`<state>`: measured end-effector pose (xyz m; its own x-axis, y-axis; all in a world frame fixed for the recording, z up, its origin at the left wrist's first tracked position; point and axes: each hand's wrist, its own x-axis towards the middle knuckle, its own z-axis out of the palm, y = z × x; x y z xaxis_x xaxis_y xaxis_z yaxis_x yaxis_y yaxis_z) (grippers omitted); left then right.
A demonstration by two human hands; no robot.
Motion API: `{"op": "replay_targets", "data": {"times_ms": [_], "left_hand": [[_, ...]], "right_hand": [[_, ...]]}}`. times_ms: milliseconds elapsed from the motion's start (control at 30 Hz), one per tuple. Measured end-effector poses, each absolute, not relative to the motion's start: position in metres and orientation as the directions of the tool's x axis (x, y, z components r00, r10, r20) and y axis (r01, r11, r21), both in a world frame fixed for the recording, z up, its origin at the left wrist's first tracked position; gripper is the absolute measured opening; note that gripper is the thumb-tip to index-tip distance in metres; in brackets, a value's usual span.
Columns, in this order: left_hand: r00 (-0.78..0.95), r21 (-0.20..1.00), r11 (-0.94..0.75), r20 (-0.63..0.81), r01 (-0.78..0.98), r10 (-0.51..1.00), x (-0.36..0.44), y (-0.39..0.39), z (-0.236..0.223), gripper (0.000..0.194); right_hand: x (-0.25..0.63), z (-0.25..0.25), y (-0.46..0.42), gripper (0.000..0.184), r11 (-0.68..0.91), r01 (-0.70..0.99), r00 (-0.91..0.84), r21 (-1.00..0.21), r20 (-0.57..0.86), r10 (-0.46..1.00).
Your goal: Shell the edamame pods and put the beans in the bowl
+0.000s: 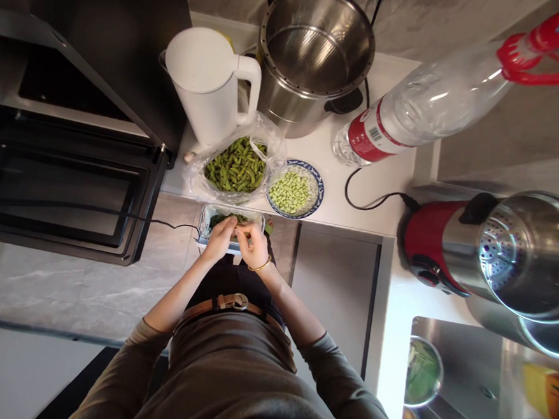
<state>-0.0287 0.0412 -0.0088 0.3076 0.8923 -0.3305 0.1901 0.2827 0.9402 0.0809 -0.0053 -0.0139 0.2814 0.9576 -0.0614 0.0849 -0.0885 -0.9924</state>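
Observation:
My left hand [220, 238] and my right hand [252, 246] meet fingertip to fingertip above a lined bin [204, 222] with green scraps inside. Both hands are closed in a pinch, and whatever lies between the fingers is too small and covered to make out. A gold bangle circles my right wrist. Just beyond, on the counter, an open clear plastic bag [277, 144] holds many green bean pods [235, 165]. To its right stands a blue-and-white plate [320, 190] bearing pale green shelled beans [289, 192].
Behind the bag stand a white pitcher [202, 89] and a large steel pot [291, 111]. A big red-capped water bottle [390, 128] is at the right, near a red and steel appliance [435, 239]. A sink [470, 363] lies lower right; an open oven door [65, 188] juts out left.

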Motion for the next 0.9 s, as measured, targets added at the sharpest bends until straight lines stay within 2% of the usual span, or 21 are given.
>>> {"op": "replay_targets", "data": {"times_ms": [100,233,367,467,633,767,833,900], "left_hand": [[0.350,0.899,0.430,-0.430,0.080,0.833,-0.034,0.046,-0.011,0.052],[0.346,0.882,0.472,-0.450,0.024,0.823,-0.040,0.049,-0.015,0.054],[0.320,0.936,0.331,-0.352,0.119,0.880,-0.043,0.050,-0.016,0.052],[0.335,0.951,0.203,-0.274,0.233,0.902,-0.045,0.052,-0.014,0.049],[0.378,0.929,0.085,-0.229,0.361,0.897,-0.044,0.058,-0.009,0.044],[0.342,0.885,-0.048,-0.128,0.463,0.931,-0.042,0.061,-0.003,0.043],[0.371,0.862,-0.113,-0.091,0.494,0.924,-0.044,0.063,0.000,0.042],[0.409,0.837,-0.174,-0.063,0.518,0.910,-0.046,0.064,0.002,0.039]], "right_hand": [[0.083,-0.015,-0.004,0.018,-0.046,0.128,0.194,-0.991,-0.021,0.981],[0.081,-0.018,0.001,0.030,-0.096,-0.006,0.154,-0.995,-0.096,0.983],[0.075,-0.021,0.002,0.037,-0.175,-0.150,0.114,-0.973,-0.193,0.975],[0.072,-0.021,0.003,0.035,-0.217,-0.218,0.153,-0.951,-0.253,0.955],[0.071,-0.022,0.008,0.026,-0.243,-0.355,0.245,-0.903,-0.341,0.908],[0.077,-0.022,0.013,0.019,-0.259,-0.626,0.220,-0.736,-0.485,0.846],[0.082,-0.021,0.015,0.019,-0.318,-0.719,0.125,-0.618,-0.565,0.815],[0.086,-0.018,0.015,0.021,-0.412,-0.742,0.004,-0.529,-0.618,0.786]]}}
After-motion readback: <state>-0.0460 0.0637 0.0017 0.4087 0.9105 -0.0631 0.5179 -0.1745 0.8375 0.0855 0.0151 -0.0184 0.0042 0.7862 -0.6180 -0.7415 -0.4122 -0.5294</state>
